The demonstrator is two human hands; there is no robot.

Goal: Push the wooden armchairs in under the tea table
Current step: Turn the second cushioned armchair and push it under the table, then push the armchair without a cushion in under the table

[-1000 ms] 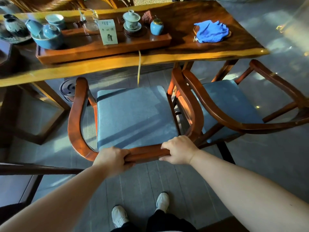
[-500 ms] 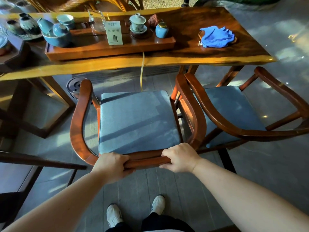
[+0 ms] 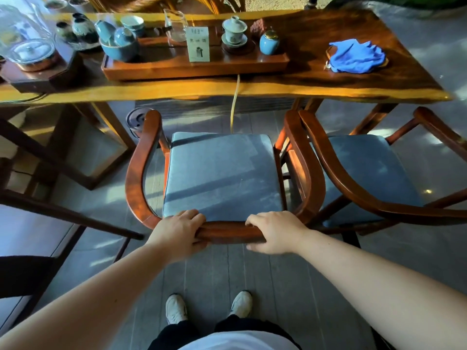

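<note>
hands: left hand [image 3: 180, 229] and right hand [image 3: 275, 231] clasp the armchair [image 3: 141, 173] backrest
tray [image 3: 197, 68]: holds teaware on the tea table [image 3: 303, 88], beyond the armchair

armchair [image 3: 222, 178] stood before desk [image 3: 252, 90] | second armchair [image 3: 374, 173] just right of it | tray [image 3: 197, 68] on desk | cloth [image 3: 356, 56] lay right of tray

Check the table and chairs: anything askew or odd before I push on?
The right armchair sits angled, its arm crowding the held armchair's right arm. A crumpled blue cloth lies near the tea table's end. Nothing looks spilled.
</note>
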